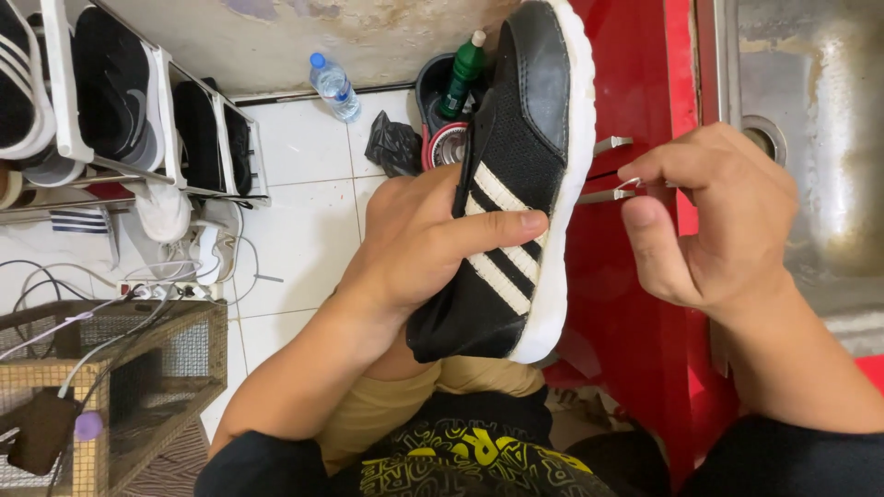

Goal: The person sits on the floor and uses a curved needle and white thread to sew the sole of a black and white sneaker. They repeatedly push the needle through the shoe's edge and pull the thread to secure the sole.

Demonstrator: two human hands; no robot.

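My left hand grips a black mesh sneaker with white stripes and a white sole, held on its side with the toe pointing away, thumb across the stripes. My right hand is to the right of the sole, fingers pinched on a thin white lace end. Two thin strands run from the sole edge toward that hand. My knee in tan trousers is under the shoe.
A red cabinet front and a steel sink are at right. On the white tiled floor stand a water bottle, a green bottle in a dark tub, and a black bag. A shoe rack and a wicker crate with cables are at left.
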